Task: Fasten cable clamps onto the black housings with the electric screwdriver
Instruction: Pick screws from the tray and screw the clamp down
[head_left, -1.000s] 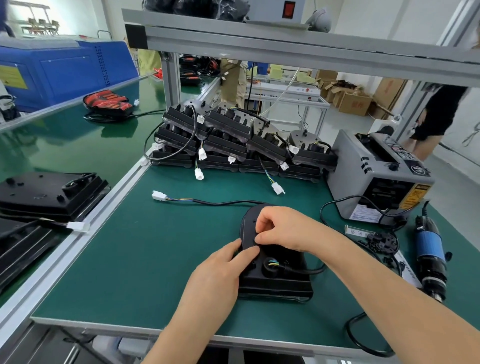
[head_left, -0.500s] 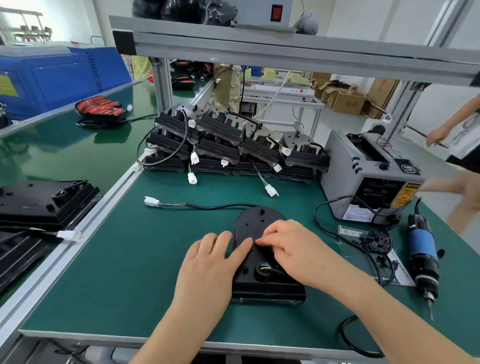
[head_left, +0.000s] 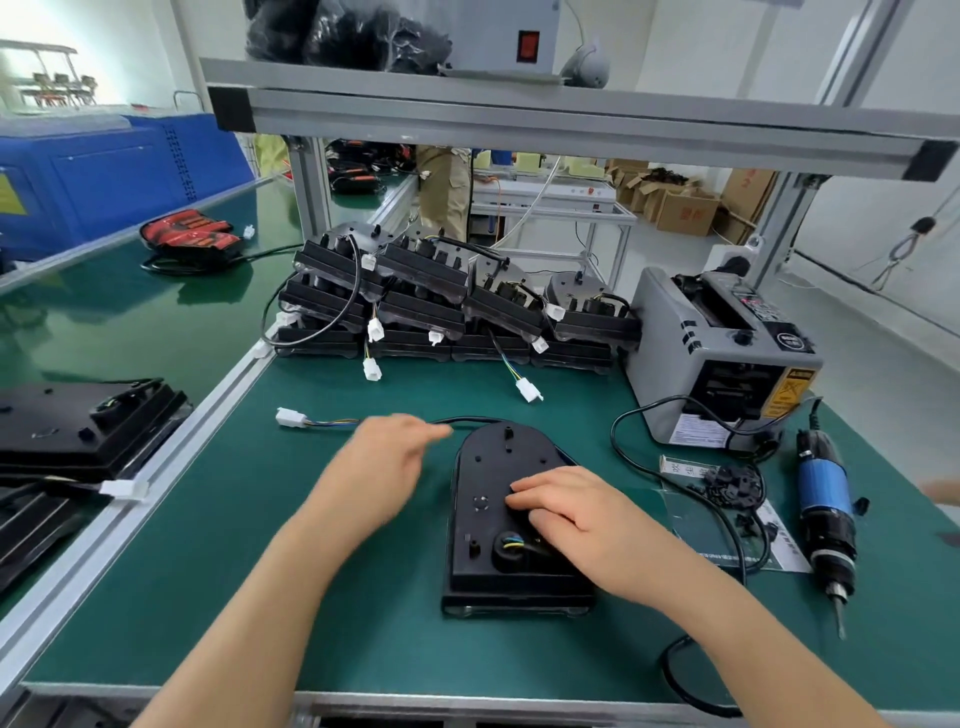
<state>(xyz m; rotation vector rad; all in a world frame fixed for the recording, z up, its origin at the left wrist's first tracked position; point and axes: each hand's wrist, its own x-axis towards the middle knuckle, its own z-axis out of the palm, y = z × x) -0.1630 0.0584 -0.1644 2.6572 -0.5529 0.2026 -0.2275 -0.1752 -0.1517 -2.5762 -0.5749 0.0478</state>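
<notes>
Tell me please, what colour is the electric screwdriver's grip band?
Blue, on the electric screwdriver; head view.

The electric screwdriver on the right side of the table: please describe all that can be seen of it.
The electric screwdriver lies flat on the green table, right of the black housing, with no hand on it. It has a blue middle section, black ends that look like plastic and a thin metal bit pointing toward the near edge. A black cable leaves its far end. It lies beside a printed sheet with a pile of small black parts; whether it overlaps the sheet's edge cannot be told.
</notes>
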